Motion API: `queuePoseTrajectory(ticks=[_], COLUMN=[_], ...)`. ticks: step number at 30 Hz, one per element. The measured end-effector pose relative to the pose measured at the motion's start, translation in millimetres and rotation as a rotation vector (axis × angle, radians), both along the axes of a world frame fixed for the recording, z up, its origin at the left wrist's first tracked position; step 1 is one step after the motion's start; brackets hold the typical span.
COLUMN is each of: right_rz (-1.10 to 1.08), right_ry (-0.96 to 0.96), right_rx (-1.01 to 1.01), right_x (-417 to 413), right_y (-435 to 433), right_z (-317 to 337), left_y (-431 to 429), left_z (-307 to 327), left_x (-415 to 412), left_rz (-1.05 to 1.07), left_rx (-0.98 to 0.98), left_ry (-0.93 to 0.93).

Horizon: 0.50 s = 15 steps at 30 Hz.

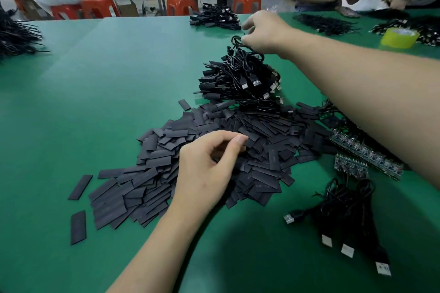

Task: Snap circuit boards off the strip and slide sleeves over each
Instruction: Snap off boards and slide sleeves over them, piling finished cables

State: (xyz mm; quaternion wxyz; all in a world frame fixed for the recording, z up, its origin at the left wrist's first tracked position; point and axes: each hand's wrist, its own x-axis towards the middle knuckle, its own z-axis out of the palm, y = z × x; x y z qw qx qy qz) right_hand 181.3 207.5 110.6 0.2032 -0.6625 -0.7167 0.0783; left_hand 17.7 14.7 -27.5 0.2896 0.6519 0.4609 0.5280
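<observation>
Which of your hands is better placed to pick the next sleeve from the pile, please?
Left. The left hand sits over the sleeve pile, curled at its top, while the right hand is stretched far forward, its grip on a black cable above the cable heap.

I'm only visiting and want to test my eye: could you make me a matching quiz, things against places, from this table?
Things: 1 tape roll; 2 sleeve pile; 3 circuit board strip; 4 cable heap.
Places: a near side, directly right of the sleeves; b under the right hand; c far right of the table; d under the left hand.
Pairs: 1-c; 2-d; 3-a; 4-b.
</observation>
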Motion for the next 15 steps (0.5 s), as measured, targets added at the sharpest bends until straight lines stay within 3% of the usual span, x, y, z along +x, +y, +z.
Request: queuePoseTrajectory(ticks=[8, 13, 15], right_rz=[0.044, 0.106, 0.032], right_ry=[0.004, -0.264, -0.402], right_rx=[0.277, -0.149, -0.207], right_x=[52, 83, 97], right_y=[-106, -180, -198], right_z=[-35, -56, -65], left_y=[-1, -1, -2], left_z=[-2, -1, -1], left_x=[2, 2, 2], left_rz=[-0.033, -0.030, -0.033], left_rx=[0.032, 0.031, 0.034], left_ry=[0.063, 0.095, 0.108])
